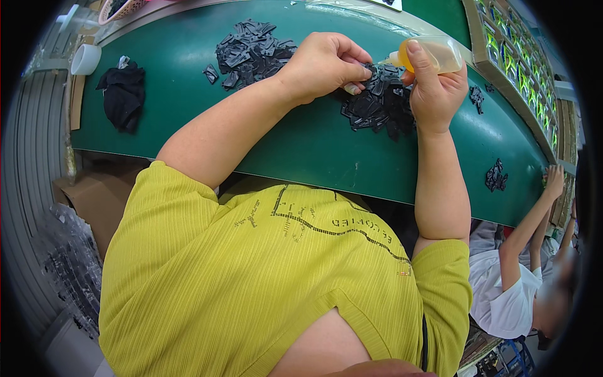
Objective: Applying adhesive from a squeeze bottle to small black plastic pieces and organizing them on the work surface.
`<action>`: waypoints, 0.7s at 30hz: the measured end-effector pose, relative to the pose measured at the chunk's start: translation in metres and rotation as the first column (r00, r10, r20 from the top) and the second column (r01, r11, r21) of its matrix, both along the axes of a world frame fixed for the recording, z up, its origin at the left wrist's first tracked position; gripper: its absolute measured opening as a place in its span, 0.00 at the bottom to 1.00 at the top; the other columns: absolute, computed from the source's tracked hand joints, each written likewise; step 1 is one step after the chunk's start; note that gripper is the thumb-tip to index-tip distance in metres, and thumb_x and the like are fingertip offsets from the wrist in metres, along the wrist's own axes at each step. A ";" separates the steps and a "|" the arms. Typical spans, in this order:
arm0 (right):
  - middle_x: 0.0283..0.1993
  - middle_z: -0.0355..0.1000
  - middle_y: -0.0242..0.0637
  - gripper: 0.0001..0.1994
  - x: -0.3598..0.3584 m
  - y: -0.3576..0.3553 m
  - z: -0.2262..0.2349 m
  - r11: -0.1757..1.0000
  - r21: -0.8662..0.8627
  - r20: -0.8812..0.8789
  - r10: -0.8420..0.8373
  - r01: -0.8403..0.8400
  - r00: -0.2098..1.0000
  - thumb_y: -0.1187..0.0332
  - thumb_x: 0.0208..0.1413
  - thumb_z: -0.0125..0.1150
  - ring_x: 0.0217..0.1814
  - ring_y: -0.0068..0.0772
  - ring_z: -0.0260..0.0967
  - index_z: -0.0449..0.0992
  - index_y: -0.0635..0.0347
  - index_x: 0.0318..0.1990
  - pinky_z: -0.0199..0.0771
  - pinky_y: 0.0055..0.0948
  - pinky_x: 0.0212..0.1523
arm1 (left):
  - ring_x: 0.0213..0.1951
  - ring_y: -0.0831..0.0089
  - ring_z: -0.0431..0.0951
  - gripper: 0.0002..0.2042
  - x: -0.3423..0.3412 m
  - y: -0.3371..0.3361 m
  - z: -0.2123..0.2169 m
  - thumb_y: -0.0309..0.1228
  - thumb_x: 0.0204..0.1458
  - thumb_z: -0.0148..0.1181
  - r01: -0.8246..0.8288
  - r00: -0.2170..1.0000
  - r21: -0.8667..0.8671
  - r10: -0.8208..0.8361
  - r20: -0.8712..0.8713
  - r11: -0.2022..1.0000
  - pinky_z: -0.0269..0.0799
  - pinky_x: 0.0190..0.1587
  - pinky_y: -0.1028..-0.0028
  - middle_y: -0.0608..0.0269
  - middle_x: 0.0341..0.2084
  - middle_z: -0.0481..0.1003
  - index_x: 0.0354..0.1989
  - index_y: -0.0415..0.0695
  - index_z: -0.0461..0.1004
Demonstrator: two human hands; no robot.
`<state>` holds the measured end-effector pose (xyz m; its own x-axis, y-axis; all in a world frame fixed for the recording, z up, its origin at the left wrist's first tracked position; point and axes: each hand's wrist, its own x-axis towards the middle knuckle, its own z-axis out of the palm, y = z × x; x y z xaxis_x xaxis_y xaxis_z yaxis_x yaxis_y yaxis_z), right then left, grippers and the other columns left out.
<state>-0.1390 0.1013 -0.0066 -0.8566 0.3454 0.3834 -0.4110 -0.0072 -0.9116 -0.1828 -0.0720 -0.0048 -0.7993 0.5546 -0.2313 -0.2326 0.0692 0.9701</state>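
My right hand (433, 85) grips a soft plastic squeeze bottle (443, 53) with amber liquid inside, tipped on its side so its nozzle points left. Close to that nozzle tip, my left hand (333, 66) is closed in a pinch; a small dark piece seems to be at its fingertips, mostly hidden. Beneath both hands lies a heap of small black plastic parts (377, 110). A second heap of similar black parts (248, 53) sits to the left, partly behind my left wrist.
Dark cloth (122, 97) and a white cup-like roll (86, 60) lie on the green table (301, 147) at left. Small clusters of black parts (496, 174) rest at right. A rack (518, 60) borders the table's right side. A co-worker in white (505, 295) sits at right.
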 end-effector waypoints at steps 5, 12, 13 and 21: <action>0.30 0.74 0.35 0.10 0.000 0.001 0.003 0.997 0.053 -0.018 -0.046 0.047 0.999 0.71 0.48 0.66 0.20 0.18 0.67 0.73 0.63 0.36 0.66 0.14 0.19 | 0.28 0.73 0.78 0.13 0.000 -0.001 0.001 0.21 0.46 0.61 0.002 1.000 -0.003 -0.002 -0.001 1.000 0.76 0.32 0.78 0.55 0.29 0.76 0.41 0.30 0.72; 0.30 0.74 0.35 0.10 0.003 0.008 0.002 0.989 -0.131 -0.057 0.056 -0.063 0.997 0.71 0.48 0.66 0.22 0.19 0.68 0.73 0.63 0.36 0.65 0.14 0.17 | 0.27 0.72 0.78 0.13 -0.003 -0.004 0.002 0.21 0.47 0.61 -0.021 0.998 0.031 0.019 0.061 0.999 0.76 0.32 0.78 0.54 0.29 0.76 0.41 0.30 0.72; 0.31 0.74 0.36 0.11 0.004 0.008 0.000 0.990 -0.121 -0.041 0.066 -0.070 0.997 0.72 0.48 0.66 0.22 0.19 0.68 0.72 0.64 0.37 0.65 0.14 0.17 | 0.27 0.72 0.78 0.13 -0.004 -0.002 0.001 0.21 0.47 0.61 -0.019 0.998 0.023 0.018 0.062 1.000 0.76 0.32 0.78 0.54 0.29 0.76 0.41 0.30 0.72; 0.31 0.73 0.36 0.14 0.006 0.001 0.001 0.989 -0.060 -0.005 0.133 -0.133 0.991 0.72 0.47 0.67 0.22 0.19 0.68 0.71 0.65 0.40 0.66 0.14 0.17 | 0.28 0.70 0.79 0.13 -0.005 -0.003 0.002 0.22 0.47 0.61 -0.017 0.999 0.010 0.017 0.052 1.000 0.77 0.33 0.77 0.52 0.30 0.76 0.41 0.30 0.71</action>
